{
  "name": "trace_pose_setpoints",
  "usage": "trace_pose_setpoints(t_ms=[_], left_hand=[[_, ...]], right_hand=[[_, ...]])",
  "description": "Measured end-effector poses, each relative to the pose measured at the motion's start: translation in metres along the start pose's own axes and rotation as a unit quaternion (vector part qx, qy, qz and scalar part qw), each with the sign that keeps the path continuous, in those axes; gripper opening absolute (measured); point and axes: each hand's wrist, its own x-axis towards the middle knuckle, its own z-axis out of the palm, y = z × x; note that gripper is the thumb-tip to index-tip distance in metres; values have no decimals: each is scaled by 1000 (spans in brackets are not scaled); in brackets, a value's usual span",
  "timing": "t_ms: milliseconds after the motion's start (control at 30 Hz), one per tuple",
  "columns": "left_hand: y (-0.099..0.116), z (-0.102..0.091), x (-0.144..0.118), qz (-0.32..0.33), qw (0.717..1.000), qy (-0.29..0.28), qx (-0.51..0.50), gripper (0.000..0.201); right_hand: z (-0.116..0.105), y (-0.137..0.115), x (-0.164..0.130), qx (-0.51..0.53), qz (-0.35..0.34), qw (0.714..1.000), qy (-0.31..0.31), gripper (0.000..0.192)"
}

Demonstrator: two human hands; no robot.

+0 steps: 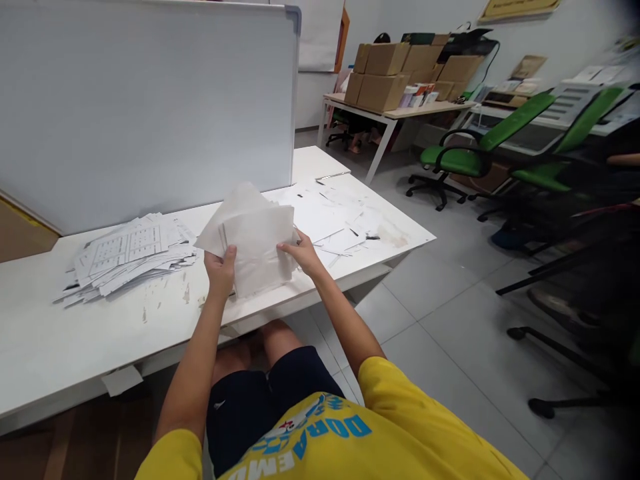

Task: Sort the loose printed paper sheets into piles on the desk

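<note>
Several white paper sheets (263, 247) are held upright in a loose bundle just above the table's front edge. My left hand (221, 270) grips their left side, thumb in front and fingers hidden behind. On the right side my right hand (301, 252) pinches them with its thumb on the front face. One sheet at the back fans out to the upper left. Left of the bundle lies an untidy stack of printed papers (133, 257). Loose white sheets (320, 230) and dark scraps lie to the right of my hands.
A large whiteboard (150, 107) stands along the back of the white table (165, 320). At far left is a cardboard box (25, 230). Beyond are stacked cartons (383, 77) on another desk and green office chairs (457, 160). A person's dark-clothed legs (575, 287) show at right.
</note>
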Motion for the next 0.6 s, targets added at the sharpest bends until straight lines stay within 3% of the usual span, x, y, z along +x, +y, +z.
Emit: trace_pose_setpoints(t_ms=[133, 300, 467, 600], left_hand=[[7, 8, 19, 2, 999, 40, -7, 60], [17, 18, 32, 15, 987, 144, -70, 54], [20, 30, 19, -17, 985, 155, -70, 58], [25, 18, -1, 27, 987, 148, -47, 73]], right_hand=[[-3, -6, 6, 14, -24, 1000, -6, 57], [-6, 22, -14, 94, 49, 994, 19, 56], [33, 30, -48, 278, 60, 958, 29, 50], [58, 17, -50, 304, 46, 946, 100, 53]])
